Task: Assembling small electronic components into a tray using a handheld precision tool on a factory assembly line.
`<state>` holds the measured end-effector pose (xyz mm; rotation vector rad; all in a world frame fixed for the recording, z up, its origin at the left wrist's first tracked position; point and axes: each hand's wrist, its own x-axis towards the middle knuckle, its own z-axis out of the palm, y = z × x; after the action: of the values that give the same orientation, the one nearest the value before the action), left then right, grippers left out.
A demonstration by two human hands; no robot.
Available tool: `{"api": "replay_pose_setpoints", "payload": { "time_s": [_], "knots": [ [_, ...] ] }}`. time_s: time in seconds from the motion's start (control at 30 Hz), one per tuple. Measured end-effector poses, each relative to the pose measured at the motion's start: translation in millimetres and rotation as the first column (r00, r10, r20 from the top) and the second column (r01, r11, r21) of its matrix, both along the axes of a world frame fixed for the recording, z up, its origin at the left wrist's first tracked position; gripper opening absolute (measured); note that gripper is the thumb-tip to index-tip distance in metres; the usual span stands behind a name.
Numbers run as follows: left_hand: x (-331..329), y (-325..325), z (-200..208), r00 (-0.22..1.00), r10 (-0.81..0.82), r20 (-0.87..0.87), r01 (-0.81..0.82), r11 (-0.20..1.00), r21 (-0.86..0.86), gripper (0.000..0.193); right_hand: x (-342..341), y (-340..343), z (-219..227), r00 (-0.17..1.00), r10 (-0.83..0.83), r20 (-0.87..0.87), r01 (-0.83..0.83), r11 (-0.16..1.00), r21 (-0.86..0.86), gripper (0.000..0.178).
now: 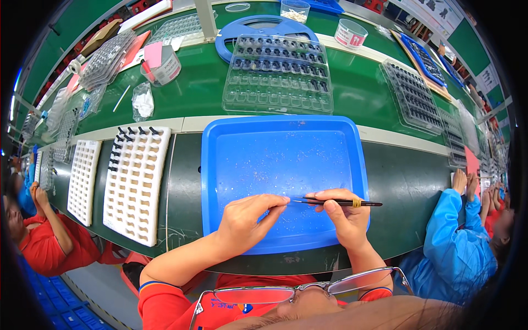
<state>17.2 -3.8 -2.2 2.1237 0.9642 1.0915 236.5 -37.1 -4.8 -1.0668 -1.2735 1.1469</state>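
Over the blue tray (330, 157), my right hand (347, 220) grips black tweezers (369, 204) with a yellowish band wrapped round them. Their thin tips point left, towards the fingertips of my left hand (245, 220). Thumb and index finger of that hand are pinched together; whatever they hold is too small to make out. Small pale specks are scattered across the tray floor. To the left lies a white foam tray (144, 190) with rows of cut-outs, and several small black parts (114, 157) stand in its far and left slots.
Beyond the blue tray, a clear blister tray (278, 102) with small black parts leans on a blue reel (234, 30). Clear tubs (351, 34), a small bag (143, 103) and another foam tray (82, 181) lie around. Co-workers sit at left and right, one in blue sleeves (454, 231).
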Motion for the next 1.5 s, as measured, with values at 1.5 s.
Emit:
{"api": "replay_pose_setpoints", "payload": {
  "time_s": [1.5],
  "knots": [
    [-5.6,11.3,1.4,0.927,0.151,0.345,0.226,0.508,-0.831,0.019,-2.1,1.3,-5.9,0.999,-0.014,0.039,0.012,0.998,0.062,0.018]
  ]
}}
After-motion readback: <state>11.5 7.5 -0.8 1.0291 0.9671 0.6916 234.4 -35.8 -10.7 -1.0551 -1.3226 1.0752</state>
